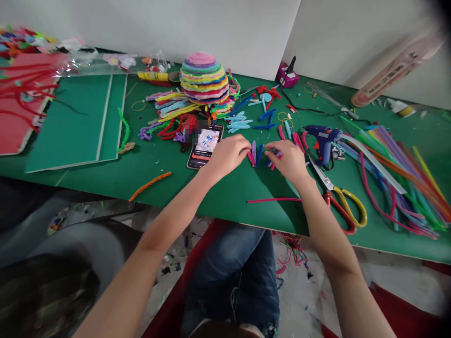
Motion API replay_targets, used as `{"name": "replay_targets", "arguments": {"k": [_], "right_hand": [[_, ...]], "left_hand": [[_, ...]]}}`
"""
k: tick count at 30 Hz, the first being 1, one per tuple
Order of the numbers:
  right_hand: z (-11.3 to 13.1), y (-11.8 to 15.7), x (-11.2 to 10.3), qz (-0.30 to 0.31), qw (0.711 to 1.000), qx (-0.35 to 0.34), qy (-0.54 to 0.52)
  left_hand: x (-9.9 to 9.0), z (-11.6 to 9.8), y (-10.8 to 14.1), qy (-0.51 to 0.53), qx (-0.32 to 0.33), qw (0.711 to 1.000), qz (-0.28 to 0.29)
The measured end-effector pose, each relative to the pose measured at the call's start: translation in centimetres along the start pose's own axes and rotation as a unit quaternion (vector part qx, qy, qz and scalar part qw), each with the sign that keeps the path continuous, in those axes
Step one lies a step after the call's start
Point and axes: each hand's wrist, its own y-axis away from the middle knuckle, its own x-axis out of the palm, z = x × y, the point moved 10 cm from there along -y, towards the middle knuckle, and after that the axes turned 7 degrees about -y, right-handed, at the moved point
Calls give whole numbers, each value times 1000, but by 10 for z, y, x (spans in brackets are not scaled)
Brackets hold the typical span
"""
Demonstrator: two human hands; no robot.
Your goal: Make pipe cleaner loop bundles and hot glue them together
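Observation:
Short pieces of pipe cleaner in pink, purple and blue [259, 155] stand in a small row on the green table between my hands. My left hand [230, 151] has its fingers and thumb pinched together at the pink piece [251, 158] on the row's left side. On the other side, my right hand [289, 159] hovers with curved fingers and thumb apart. More blue and pink pieces [272, 164] show beneath its fingers, partly hidden. Beside my left wrist lies a phone [193, 161] with a lit picture of blue shapes.
Scissors [329, 184] and a blue glue gun [323, 138] lie right of my right hand, near long pipe cleaners [398, 173]. A striped pipe-cleaner dome [204, 80] stands behind. A pink strand [273, 200] and an orange one [150, 185] lie near the front edge.

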Motion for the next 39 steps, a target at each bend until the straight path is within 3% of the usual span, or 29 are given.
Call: {"name": "replay_targets", "arguments": {"k": [3, 6, 11, 20, 33, 39], "right_hand": [[5, 4, 4, 27, 999, -38, 16], [7, 6, 14, 46, 997, -51, 46], [9, 8, 27, 72, 993, -65, 61], [7, 9, 29, 108, 991, -76, 33], [10, 9, 27, 98, 992, -69, 48], [3, 6, 13, 67, 997, -40, 14]], "left_hand": [[14, -17, 18, -24, 88, 996, 13], [26, -20, 29, -37, 115, 993, 11], [29, -19, 27, -41, 110, 993, -10], [33, -21, 24, -59, 101, 993, -10], [31, -22, 23, -63, 86, 994, -18], [18, -18, 27, -37, 75, 995, -63]]}}
